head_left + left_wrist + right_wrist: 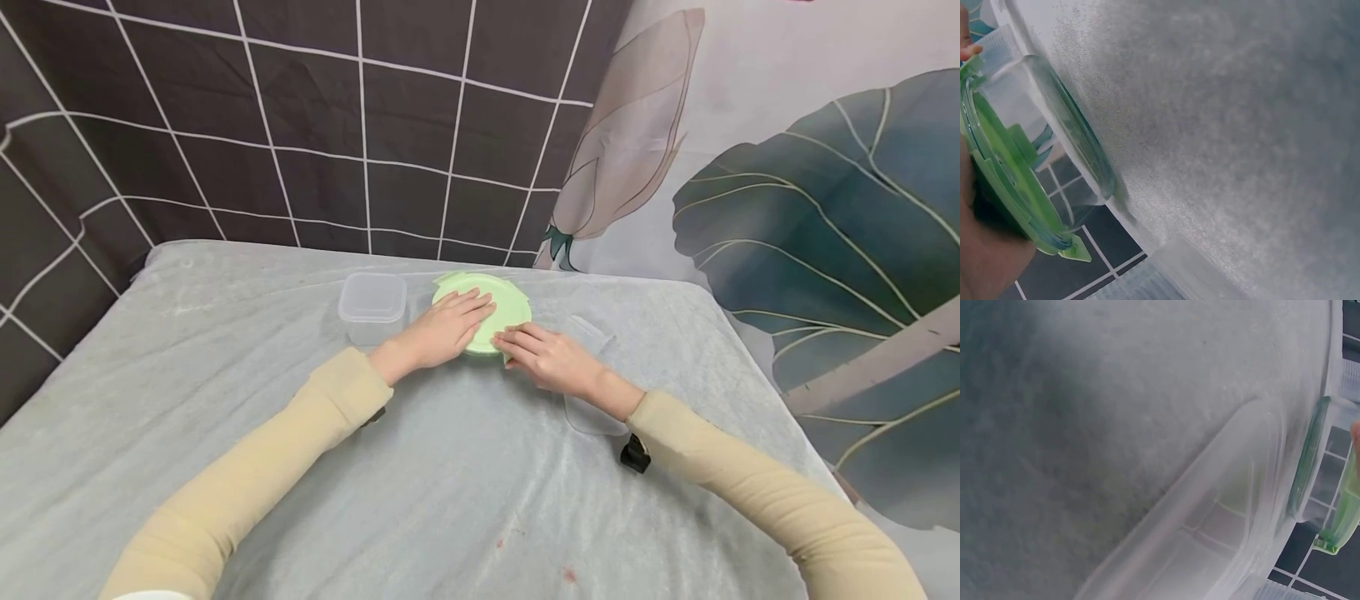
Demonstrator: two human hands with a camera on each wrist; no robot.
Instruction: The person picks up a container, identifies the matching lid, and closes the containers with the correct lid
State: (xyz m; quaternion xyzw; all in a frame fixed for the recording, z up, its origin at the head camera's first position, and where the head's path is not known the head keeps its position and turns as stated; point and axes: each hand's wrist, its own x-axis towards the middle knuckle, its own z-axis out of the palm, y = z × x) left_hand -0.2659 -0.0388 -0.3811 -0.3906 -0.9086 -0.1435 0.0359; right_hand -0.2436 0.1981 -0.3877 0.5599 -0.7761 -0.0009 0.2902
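A round clear container (1066, 125) with a light green lid (491, 310) stands near the far edge of the cloth-covered table. My left hand (450, 327) lies across the lid's top with its fingers extended. At the lid's front right edge, my right hand (546, 357) grips the rim, fingertips on top; its thumb is mostly hidden. One green clip (1076, 250) sticks outward from the rim in the left wrist view. Through the clear wall the lid's green underside shows.
Left of the round container stands a translucent square box (372, 302) with a lid. Translucent plastic ware (588, 333) lies behind my right hand, and a clear rounded piece (596, 419) lies below that wrist. A dark gridded curtain (315, 108) hangs behind the table (420, 500).
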